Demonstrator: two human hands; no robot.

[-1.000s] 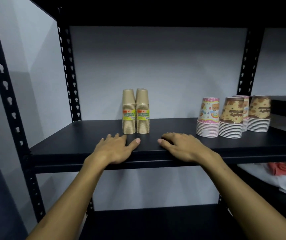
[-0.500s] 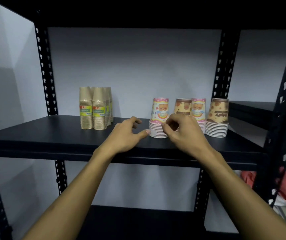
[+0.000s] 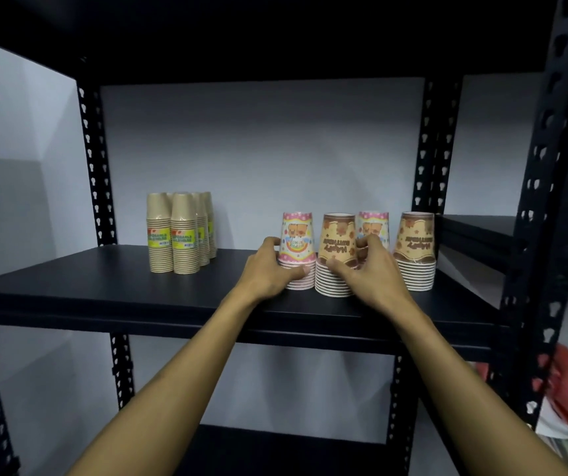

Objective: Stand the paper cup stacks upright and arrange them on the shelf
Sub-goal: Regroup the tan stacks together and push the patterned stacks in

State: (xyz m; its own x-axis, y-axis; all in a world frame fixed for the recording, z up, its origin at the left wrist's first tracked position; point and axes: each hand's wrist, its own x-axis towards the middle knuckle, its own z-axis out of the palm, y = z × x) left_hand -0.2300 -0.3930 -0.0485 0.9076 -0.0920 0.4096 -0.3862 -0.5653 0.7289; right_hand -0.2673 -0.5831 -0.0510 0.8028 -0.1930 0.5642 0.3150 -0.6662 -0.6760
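Left grip (image 3: 268, 269) round pink cup stack (image 3: 297, 250)

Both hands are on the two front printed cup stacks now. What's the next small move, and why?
Probably slide the two gripped stacks together to square the row. The left hand holds the pink printed stack, the right hand the brown printed stack. Both already stand upright, rims down, on the shelf, so only alignment with the stacks behind seems left.
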